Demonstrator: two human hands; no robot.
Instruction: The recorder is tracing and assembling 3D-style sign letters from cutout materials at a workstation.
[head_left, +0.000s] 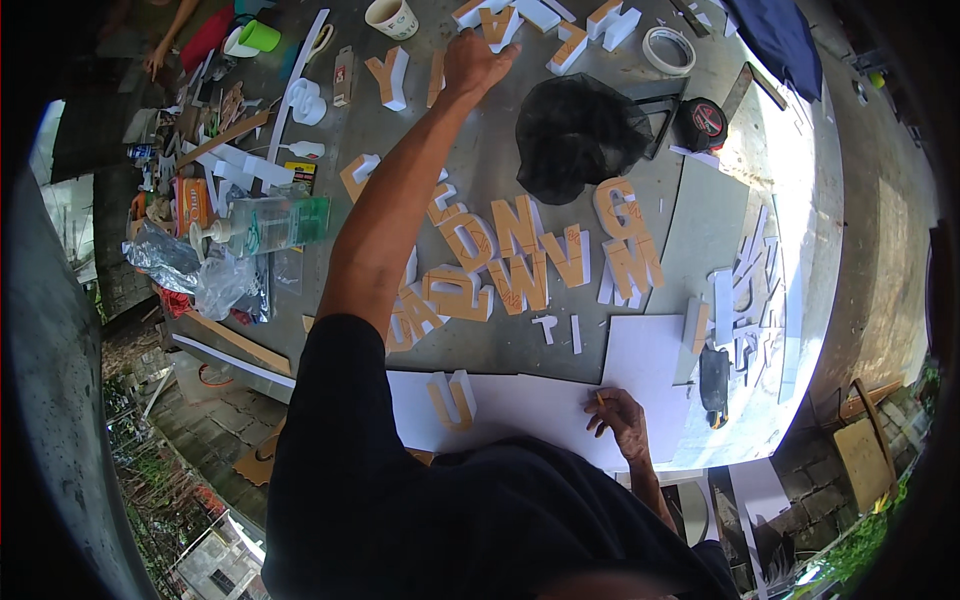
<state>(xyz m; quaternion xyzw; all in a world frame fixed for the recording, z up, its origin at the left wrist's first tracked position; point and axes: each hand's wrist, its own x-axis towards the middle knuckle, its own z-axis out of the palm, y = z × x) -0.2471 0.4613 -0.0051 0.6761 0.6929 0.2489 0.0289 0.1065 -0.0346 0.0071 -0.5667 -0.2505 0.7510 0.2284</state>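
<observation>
Tan-faced letter (496, 24), left hand (478, 66) at it, right hand (619, 420) apart

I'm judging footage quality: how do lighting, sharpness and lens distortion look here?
Head view: bright glare whitens parts of the right side of the table; head view: straight edges bow, with black corners; head view: left hand, right hand and cut-out letters look fairly sharp; head view: the dark shirt shows little detail.

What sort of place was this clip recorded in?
Probably a small sign-making or craft workshop: tan-faced block letters with white sides are spread over a broad grey worktable, with a round black-and-red tape measure on it.
</observation>
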